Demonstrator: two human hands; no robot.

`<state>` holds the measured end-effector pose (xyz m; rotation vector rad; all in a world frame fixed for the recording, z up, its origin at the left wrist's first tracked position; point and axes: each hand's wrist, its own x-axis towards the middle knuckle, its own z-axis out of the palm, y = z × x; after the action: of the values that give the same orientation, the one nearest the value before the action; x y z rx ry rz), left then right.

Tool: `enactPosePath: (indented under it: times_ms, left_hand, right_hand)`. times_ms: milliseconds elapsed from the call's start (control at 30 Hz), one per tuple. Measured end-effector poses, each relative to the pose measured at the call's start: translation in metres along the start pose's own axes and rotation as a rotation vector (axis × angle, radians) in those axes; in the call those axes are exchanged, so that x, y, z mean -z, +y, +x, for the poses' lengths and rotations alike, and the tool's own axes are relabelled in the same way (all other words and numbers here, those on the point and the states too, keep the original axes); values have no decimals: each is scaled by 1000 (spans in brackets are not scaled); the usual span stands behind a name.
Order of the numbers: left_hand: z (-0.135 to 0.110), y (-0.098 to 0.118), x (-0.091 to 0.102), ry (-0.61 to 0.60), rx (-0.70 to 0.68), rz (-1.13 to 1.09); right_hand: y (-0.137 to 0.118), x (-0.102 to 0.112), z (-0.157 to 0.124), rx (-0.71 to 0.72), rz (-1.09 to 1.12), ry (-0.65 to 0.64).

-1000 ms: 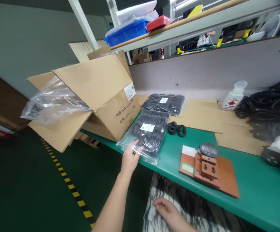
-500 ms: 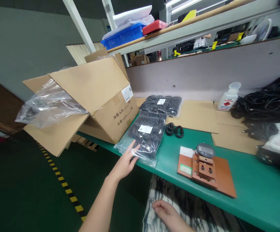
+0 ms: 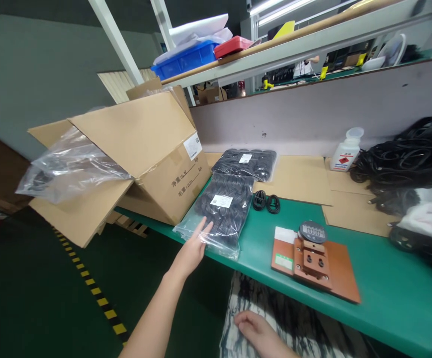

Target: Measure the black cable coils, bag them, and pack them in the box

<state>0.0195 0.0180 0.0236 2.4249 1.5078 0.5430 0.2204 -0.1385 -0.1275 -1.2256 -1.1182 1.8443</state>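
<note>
My left hand (image 3: 190, 253) is at the near edge of a clear plastic bag (image 3: 226, 214) packed with coiled black cables and bearing a white label. Its fingers lie over the loose film and the thumb closes in at the bag's edge, partly hidden. The bag lies flat on the green bench top. Behind it rests a second bag of black coils (image 3: 245, 164). Two loose black coils (image 3: 266, 201) sit just right of the front bag. Below the bench edge, my right hand (image 3: 255, 330) hangs over my patterned clothing, fingers loosely curled, with nothing visible in it.
A large open cardboard box (image 3: 159, 174) stands at the left, plastic film spilling out. On the bench are a digital gauge on a brown fixture (image 3: 314, 258), a white bottle (image 3: 347, 151), cardboard sheets (image 3: 301, 179) and a heap of black cables (image 3: 398, 154). A shelf (image 3: 275, 52) crosses above.
My left thumb has drawn in toward the bag's edge and the fingers. The view has shifted slightly, while the right hand keeps its curled pose.
</note>
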Motion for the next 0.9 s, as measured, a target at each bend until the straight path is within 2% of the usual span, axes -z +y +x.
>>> enactPosePath:
  times_ms: [300, 500, 600, 700, 767, 833, 900]
  left_hand:
    - [-1, 7, 1, 7, -4, 11]
    - [-3, 5, -2, 62, -19, -41]
    - [-16, 5, -8, 192, -2, -58]
    - [-36, 12, -7, 481, -12, -36]
    - [-45, 24, -1, 605, -43, -28]
    - [-44, 41, 9, 621, -72, -56]
    - [-31, 62, 18, 562, -93, -98]
  right_hand:
    - [7, -2, 4, 19, 12, -10]
    - [13, 4, 4, 34, 65, 12]
    - [16, 5, 6, 28, 113, 16]
    - [20, 3, 10, 26, 186, 13]
    - [21, 1, 13, 20, 244, 13]
    - [21, 0, 16, 0, 311, 12]
    - [21, 0, 17, -29, 384, 5]
